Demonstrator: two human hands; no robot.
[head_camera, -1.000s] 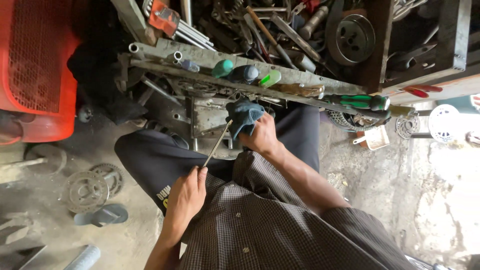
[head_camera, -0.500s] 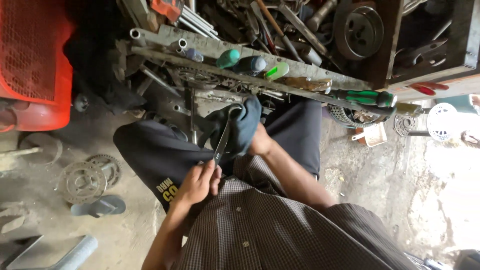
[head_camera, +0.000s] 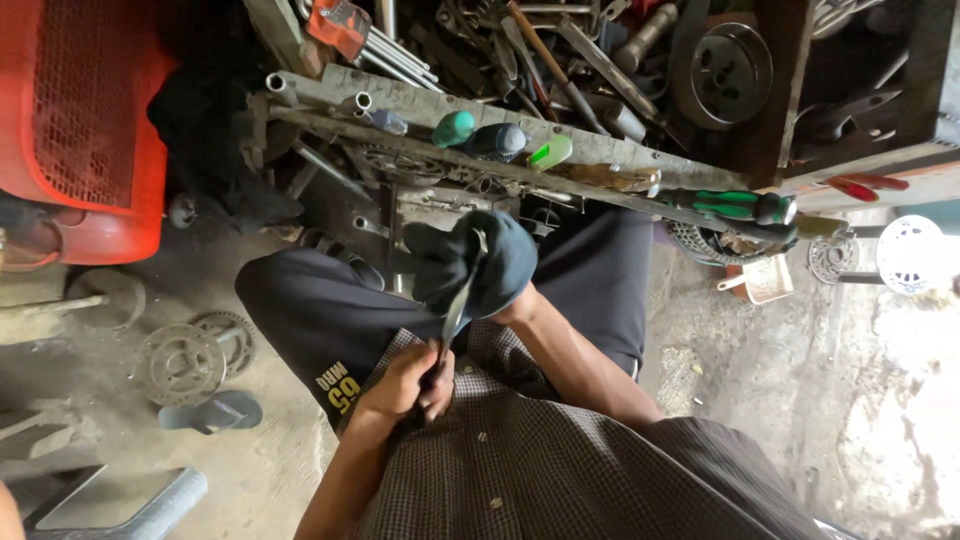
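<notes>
Here my left hand (head_camera: 412, 382) is curled shut around the handle end of a slim metal tool (head_camera: 458, 305), held close against my checked shirt (head_camera: 560, 470), and the shaft slants up and away from me toward the bench. My right hand (head_camera: 505, 290) is mostly buried in a dark blue cloth (head_camera: 470, 260), fingers wrapped through the cloth around the tool's upper part, so only the wrist shows. The tool sits over my lap, above my dark trousers (head_camera: 320, 310). Just beyond the cloth runs a metal rack (head_camera: 420, 100) with screwdrivers stuck in it, green handles (head_camera: 735, 207) to the right. A red crate (head_camera: 70, 120) stands at my left, and sprockets (head_camera: 185, 360) lie on the concrete floor (head_camera: 760, 400).
</notes>
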